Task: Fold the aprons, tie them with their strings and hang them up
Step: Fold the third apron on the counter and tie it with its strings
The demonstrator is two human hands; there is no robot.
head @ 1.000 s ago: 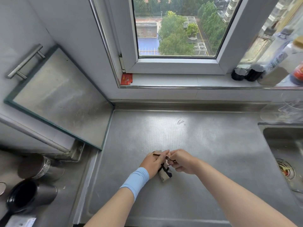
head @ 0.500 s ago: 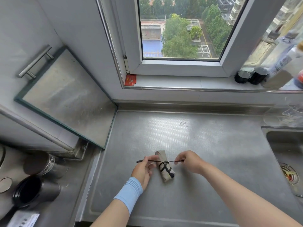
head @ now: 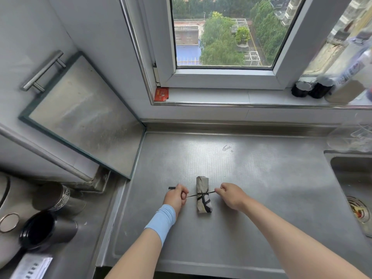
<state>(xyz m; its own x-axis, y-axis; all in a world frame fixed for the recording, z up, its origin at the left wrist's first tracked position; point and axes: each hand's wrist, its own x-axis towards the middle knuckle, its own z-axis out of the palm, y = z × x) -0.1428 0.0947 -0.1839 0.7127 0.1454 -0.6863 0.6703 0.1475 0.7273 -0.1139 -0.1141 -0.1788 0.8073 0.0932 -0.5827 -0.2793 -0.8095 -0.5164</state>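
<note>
A small rolled beige apron (head: 203,188) lies on the steel counter (head: 251,198), bound round its middle by a thin black string (head: 192,195). My left hand (head: 177,197), with a light blue wristband, grips one end of the string to the left of the roll; the string's tip sticks out past my fist. To the right of the roll my right hand (head: 231,195) pinches the other end. The string runs taut between both hands across the roll.
A sink (head: 354,188) with a drain strainer lies at the right. Dark metal cups (head: 46,232) stand at lower left, below a cabinet door with a bar handle (head: 43,70). Black jars (head: 311,89) and bottles sit on the windowsill.
My hands were close together over the roll working the string. They have moved apart to either side, drawing the string tight around the apron.
</note>
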